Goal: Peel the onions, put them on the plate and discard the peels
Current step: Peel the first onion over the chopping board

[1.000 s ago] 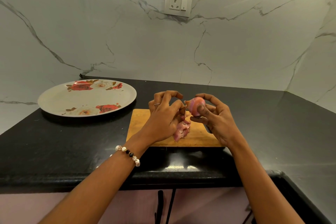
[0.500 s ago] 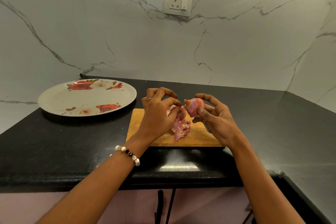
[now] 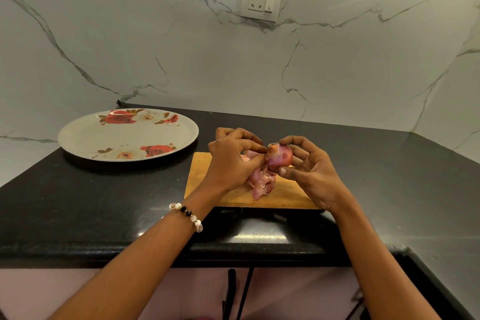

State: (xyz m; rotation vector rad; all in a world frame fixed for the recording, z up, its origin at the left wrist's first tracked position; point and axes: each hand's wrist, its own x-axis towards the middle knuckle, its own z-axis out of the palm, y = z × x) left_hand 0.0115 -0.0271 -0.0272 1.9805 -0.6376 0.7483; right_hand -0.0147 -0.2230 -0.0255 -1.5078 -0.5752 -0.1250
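Wooden board (image 3: 205,176) nears counter edge; right hand (image 3: 309,171) grips onion (image 3: 280,156).

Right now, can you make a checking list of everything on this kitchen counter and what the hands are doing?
Surface: black countertop, wooden cutting board on it.
Job's things: onion held above the board; peels piled on the board; flowered plate holds no onions.
Clutter: nothing seen.
Grippers: right hand holds the onion; left hand pinches skin at its tip.
Cables: nothing seen.
Surroundings: marble wall, wall socket, beaded bracelet.
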